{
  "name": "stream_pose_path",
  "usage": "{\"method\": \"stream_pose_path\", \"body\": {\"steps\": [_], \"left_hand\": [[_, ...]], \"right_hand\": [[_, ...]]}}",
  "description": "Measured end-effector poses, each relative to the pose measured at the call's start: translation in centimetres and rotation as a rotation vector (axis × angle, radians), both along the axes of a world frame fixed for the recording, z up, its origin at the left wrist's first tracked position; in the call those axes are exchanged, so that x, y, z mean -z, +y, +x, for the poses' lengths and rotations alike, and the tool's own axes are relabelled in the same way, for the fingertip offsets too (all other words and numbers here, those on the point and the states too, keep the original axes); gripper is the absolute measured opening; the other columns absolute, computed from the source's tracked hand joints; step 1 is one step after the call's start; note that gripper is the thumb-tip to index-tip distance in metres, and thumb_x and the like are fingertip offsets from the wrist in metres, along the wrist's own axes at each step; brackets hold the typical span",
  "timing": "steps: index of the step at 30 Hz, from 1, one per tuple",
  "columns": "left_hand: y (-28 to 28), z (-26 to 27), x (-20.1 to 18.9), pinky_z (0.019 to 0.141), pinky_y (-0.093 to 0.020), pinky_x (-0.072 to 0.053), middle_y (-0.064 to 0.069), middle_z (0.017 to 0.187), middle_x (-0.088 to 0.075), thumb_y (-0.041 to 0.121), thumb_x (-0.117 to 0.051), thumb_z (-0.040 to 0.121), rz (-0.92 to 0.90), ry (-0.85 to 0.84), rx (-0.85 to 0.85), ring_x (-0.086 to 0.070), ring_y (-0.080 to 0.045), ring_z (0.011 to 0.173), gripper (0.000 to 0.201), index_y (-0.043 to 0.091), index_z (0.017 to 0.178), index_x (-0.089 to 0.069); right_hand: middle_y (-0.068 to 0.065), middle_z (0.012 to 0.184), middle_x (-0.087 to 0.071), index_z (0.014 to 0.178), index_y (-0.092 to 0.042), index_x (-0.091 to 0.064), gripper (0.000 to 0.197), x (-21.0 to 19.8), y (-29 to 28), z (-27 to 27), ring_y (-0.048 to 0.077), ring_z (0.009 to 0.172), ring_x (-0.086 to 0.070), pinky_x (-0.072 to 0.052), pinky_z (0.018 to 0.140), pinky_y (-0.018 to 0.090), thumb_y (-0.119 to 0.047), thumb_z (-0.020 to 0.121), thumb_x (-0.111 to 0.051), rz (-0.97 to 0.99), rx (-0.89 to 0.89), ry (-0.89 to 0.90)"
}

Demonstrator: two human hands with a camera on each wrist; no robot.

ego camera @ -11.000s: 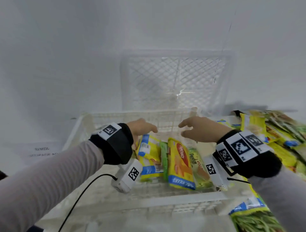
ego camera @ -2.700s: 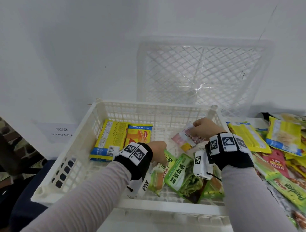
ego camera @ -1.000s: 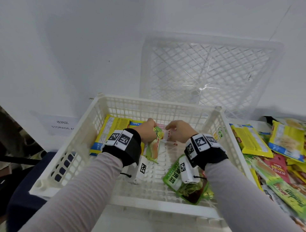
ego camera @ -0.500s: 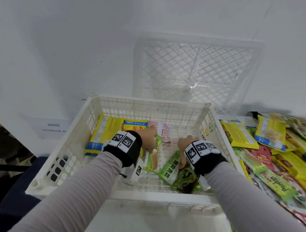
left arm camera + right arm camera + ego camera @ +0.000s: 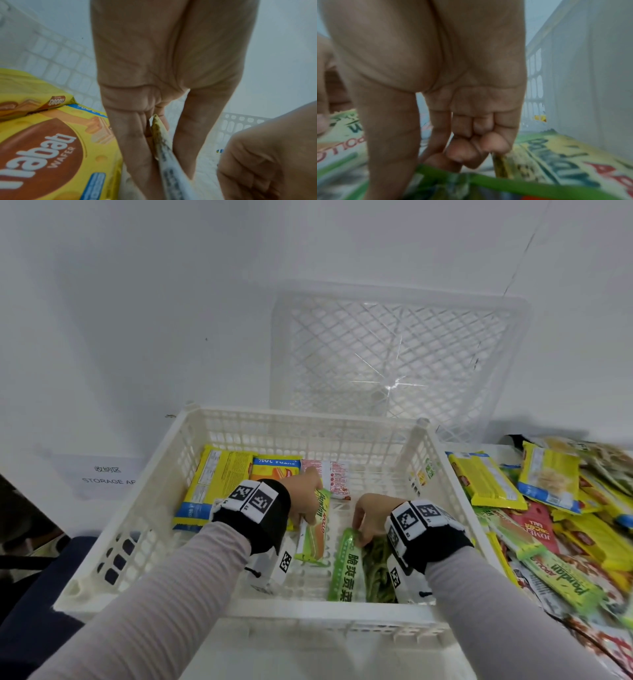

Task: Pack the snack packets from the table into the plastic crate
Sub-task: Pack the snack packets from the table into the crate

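Observation:
Both hands are inside the white plastic crate. My left hand pinches the top edge of a green Pandan packet, held on edge beside the yellow wafer packets; its thin edge shows between thumb and fingers. My right hand grips the top of a green vegetable packet, its fingers curled over that packet's green edge. A red-and-white packet lies flat at the crate's back.
A heap of yellow, green and red snack packets covers the table right of the crate. A second white crate leans on edge against the wall behind. A paper label is stuck on the wall at the left.
My right hand let go of the red-and-white packet at the back, drew toward me and took hold of the green vegetable packet, lifting it on edge. My left hand keeps the Pandan packet.

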State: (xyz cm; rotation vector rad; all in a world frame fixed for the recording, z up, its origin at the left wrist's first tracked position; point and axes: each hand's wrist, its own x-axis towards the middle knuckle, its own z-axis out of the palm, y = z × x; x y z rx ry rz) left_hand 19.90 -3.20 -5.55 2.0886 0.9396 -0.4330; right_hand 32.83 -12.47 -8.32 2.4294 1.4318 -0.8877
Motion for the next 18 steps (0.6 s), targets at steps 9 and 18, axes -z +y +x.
{"method": "stream_pose_path", "body": {"steps": [9, 18], "left_hand": [[3.4, -0.9, -1.1, 0.054, -0.029, -0.041, -0.007, 0.079, -0.043, -0.008, -0.041, 0.082, -0.045, -0.378, -0.381, -0.045, -0.02, 0.065, 0.04, 0.016, 0.114, -0.036], [2.4, 0.5, 0.1, 0.05, -0.025, -0.035, -0.005, 0.07, -0.039, -0.007, -0.038, 0.083, -0.026, -0.454, -0.343, -0.039, -0.017, 0.058, 0.037, 0.017, 0.111, -0.036]], "right_hand": [[0.02, 0.125, -0.052, 0.126, 0.003, -0.046, 0.033, -2.8, -0.2, 2.5, 0.032, 0.113, -0.051, -0.039, 0.082, 0.03, -0.005, 0.095, -0.038, 0.287, 0.407, 0.089], [0.02, 0.102, -0.062, 0.141, -0.002, -0.02, 0.051, -1.4, 0.2, 3.4, 0.032, 0.086, -0.06, -0.04, 0.062, 0.032, 0.0, 0.092, -0.033, 0.826, 0.582, -0.34]]}}
